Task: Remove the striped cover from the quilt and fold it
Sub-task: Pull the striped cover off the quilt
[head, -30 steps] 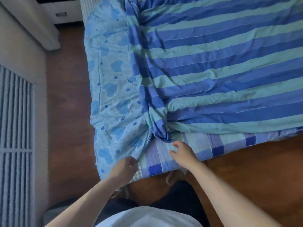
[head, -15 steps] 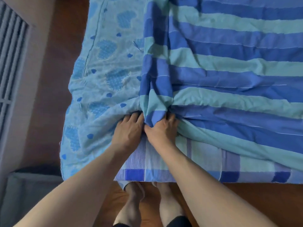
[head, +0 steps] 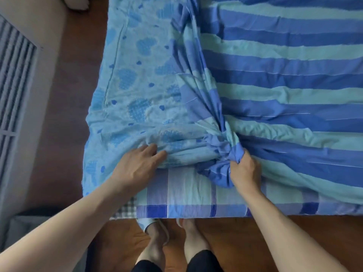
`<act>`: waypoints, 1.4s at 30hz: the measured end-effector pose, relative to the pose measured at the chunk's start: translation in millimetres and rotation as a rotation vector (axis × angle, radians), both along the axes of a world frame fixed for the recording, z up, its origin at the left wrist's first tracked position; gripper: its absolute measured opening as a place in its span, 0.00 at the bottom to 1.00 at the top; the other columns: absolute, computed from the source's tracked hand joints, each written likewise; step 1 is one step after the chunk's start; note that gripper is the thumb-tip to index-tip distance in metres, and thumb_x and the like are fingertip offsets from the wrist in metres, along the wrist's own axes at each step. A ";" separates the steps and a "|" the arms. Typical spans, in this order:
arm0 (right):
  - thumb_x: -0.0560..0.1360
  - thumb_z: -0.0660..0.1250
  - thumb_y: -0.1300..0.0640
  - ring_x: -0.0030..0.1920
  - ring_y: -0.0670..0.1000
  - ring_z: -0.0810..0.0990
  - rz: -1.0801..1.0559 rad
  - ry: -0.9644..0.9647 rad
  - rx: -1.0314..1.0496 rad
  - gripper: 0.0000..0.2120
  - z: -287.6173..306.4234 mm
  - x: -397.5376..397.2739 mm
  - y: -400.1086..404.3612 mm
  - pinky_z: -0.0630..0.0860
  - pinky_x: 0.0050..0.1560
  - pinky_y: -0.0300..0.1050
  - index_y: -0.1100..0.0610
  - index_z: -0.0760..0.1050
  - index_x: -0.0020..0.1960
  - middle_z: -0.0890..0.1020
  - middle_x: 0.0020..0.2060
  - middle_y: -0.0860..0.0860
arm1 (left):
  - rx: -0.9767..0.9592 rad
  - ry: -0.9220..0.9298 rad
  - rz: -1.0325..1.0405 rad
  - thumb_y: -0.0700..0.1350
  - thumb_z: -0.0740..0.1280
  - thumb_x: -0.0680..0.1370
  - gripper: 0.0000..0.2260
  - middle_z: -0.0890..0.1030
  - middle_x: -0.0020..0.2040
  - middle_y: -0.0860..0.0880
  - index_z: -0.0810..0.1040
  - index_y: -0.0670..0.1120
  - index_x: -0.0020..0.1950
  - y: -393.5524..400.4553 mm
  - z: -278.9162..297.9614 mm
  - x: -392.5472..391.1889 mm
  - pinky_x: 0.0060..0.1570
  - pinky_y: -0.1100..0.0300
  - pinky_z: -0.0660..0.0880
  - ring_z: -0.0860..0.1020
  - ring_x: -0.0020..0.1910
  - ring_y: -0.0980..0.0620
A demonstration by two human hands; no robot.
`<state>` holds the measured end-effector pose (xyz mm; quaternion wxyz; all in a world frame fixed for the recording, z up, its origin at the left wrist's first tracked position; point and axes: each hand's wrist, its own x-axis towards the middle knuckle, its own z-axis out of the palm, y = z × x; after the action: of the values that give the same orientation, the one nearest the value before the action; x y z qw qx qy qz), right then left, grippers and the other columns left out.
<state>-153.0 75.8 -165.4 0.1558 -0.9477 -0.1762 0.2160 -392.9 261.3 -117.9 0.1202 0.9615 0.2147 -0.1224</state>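
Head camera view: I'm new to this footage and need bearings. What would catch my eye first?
The striped cover, in blue and teal bands, fills the right of the bed, its edge bunched into a twist gripped by the right hand. To its left lies the exposed quilt, pale blue with heart prints, with the left hand pressing on its near edge. A checked sheet shows below both, at the bed's near side.

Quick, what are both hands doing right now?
Left hand: open, fingers resting on the quilt.
Right hand: gripping a bunched corner of the striped cover.
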 end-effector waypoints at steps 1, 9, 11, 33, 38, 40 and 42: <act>0.75 0.64 0.63 0.47 0.64 0.80 0.016 -0.042 -0.076 0.15 0.5 22.5 -14.4 0.72 0.40 0.48 0.56 0.76 0.61 0.82 0.47 0.61 | 0.006 0.011 -0.031 0.36 0.67 0.66 0.16 0.75 0.43 0.45 0.76 0.46 0.53 0.1 0.2 -7.1 0.30 0.54 0.63 0.76 0.38 0.41; 0.74 0.68 0.65 0.57 0.73 0.75 -0.343 -0.224 -0.519 0.15 43.7 227.5 -129.9 0.73 0.55 0.65 0.70 0.72 0.59 0.75 0.55 0.74 | 0.093 0.143 0.037 0.40 0.67 0.64 0.17 0.76 0.44 0.47 0.80 0.49 0.51 12.3 -28.8 -67.1 0.31 0.51 0.73 0.77 0.39 0.41; 0.74 0.69 0.64 0.61 0.71 0.74 -0.320 -0.196 -0.531 0.20 39.3 208.2 -111.9 0.73 0.57 0.63 0.67 0.68 0.63 0.72 0.60 0.71 | 0.046 0.277 0.123 0.40 0.72 0.63 0.20 0.78 0.48 0.46 0.81 0.49 0.54 -1.3 -33.9 -49.9 0.39 0.48 0.75 0.78 0.45 0.40; 0.61 0.65 0.25 0.57 0.60 0.74 0.635 0.033 -0.256 0.44 -32.5 144.5 -59.3 0.69 0.62 0.56 0.55 0.68 0.66 0.79 0.54 0.57 | -0.068 0.282 0.062 0.76 0.63 0.64 0.42 0.62 0.77 0.48 0.57 0.65 0.76 -143.4 -105.9 246.1 0.64 0.27 0.58 0.59 0.74 0.31; 0.68 0.70 0.51 0.48 0.59 0.74 0.523 -0.241 -0.188 0.16 -52.8 159.4 -55.4 0.73 0.46 0.55 0.55 0.74 0.53 0.74 0.48 0.56 | 0.032 0.364 0.032 0.64 0.77 0.60 0.46 0.63 0.76 0.37 0.64 0.61 0.76 -144.1 -105.4 230.2 0.64 0.31 0.60 0.65 0.68 0.32; 0.73 0.65 0.61 0.44 0.60 0.79 0.479 -0.260 -0.202 0.05 -54.0 166.6 -46.0 0.75 0.43 0.54 0.57 0.76 0.49 0.78 0.45 0.57 | 0.060 0.335 0.061 0.54 0.77 0.62 0.38 0.70 0.68 0.35 0.71 0.58 0.71 -144.0 -102.0 242.3 0.58 0.36 0.67 0.72 0.59 0.34; 0.76 0.61 0.64 0.42 0.59 0.82 0.464 -0.243 -0.224 0.09 -54.7 179.1 -42.4 0.77 0.40 0.51 0.57 0.75 0.53 0.80 0.46 0.57 | 0.076 0.275 0.057 0.46 0.74 0.66 0.27 0.74 0.56 0.38 0.75 0.53 0.65 -136.3 -97.4 254.3 0.50 0.43 0.72 0.74 0.49 0.38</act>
<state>26.1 33.4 -220.2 -0.0256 -0.9123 -0.3806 0.1488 -138.6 125.0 -215.3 0.0566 0.9331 0.2606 -0.2412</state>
